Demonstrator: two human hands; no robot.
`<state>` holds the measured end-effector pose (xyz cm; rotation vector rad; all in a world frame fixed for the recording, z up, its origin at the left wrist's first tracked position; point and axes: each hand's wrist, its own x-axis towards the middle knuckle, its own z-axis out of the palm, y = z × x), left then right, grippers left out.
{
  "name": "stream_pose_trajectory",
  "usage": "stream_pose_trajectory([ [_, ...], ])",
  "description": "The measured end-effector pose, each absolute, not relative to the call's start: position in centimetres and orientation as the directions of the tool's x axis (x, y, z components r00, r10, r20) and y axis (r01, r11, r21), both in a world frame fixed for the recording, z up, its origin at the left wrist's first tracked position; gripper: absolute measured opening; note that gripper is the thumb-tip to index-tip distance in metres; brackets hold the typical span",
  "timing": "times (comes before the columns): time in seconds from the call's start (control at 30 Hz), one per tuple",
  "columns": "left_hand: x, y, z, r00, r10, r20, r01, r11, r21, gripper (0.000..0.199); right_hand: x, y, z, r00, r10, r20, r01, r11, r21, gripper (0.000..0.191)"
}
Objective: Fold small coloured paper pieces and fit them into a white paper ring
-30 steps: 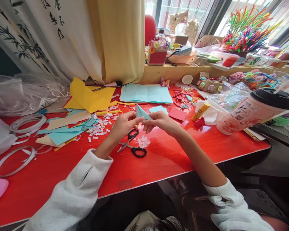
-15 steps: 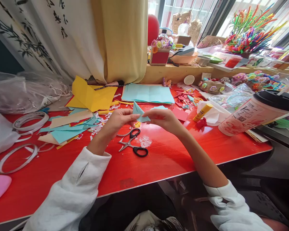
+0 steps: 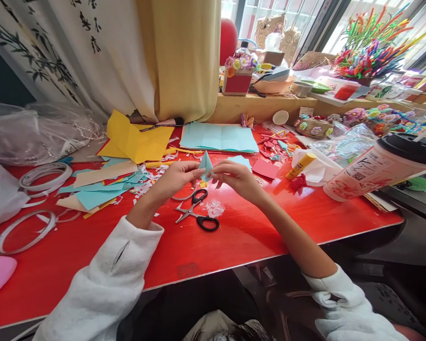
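A small piece of light blue folded paper (image 3: pixel 206 162) stands with its point upward above the red table. Its left side is pinched between the thumb and fingers of my left hand (image 3: pixel 177 179). My right hand (image 3: pixel 237 177) has its bent fingertips closed on the paper's lower right edge. The fingers partly cover the lower part of the fold. Beneath the hands, scissors (image 3: pixel 206 224) with black handles lie with their blades apart. Beside them is a little heap of white shreds (image 3: pixel 214 208).
Left are cut paper pieces (image 3: pixel 98 196) and tape rolls (image 3: pixel 44 179). Yellow paper (image 3: pixel 138 142) and a light blue sheet stack (image 3: pixel 218 138) lie at the back. A glue stick (image 3: pixel 300 166) and a large drink cup (image 3: pixel 362 175) stand right. The table's front edge is near me.
The folded paper has turned and looks narrower, its right corner no longer sticking out. My right fingers have curled and shifted along its edge. The view has moved slightly.
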<state>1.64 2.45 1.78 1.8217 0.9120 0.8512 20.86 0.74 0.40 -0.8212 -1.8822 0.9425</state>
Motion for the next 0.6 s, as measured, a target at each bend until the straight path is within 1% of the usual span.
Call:
stream_pose_trajectory([
  [0.13,1.6,2.2,2.2,0.527,0.829,0.186,0.239,-0.355,0.904,0.026,20.4,0.6,0.0,-0.388,0.844,0.37,0.147,0.453,-0.88,0.024],
  [0.2,1.7,2.0,2.3,0.549,0.815,0.185,0.214,-0.351,0.912,0.024,20.4,0.7,-0.2,-0.376,0.851,0.367,0.137,0.443,-0.886,0.025],
  [0.3,2.0,2.0,2.0,0.57,0.8,0.188,0.156,-0.331,0.931,0.026,20.3,0.7,-0.2,-0.383,0.851,0.359,0.146,0.439,-0.886,0.026],
  [0.43,2.1,2.3,1.3,0.528,0.83,0.178,0.148,-0.297,0.943,0.024,20.1,0.5,0.2,-0.4,0.842,0.361,0.18,0.459,-0.87,0.025],
  [0.5,2.0,2.4,1.2,0.488,0.857,0.167,0.149,-0.27,0.951,0.029,20.1,0.3,0.5,-0.367,0.858,0.36,0.14,0.434,-0.89,0.03],
  [0.57,1.9,2.4,1.3,0.471,0.867,0.163,0.151,-0.262,0.953,0.035,20.1,0.4,0.8,-0.291,0.896,0.334,0.059,0.366,-0.929,0.042],
  [0.6,1.8,2.4,1.4,0.48,0.861,0.168,0.161,-0.275,0.948,0.033,20.2,0.5,0.8,-0.261,0.915,0.308,0.02,0.324,-0.946,0.047],
])
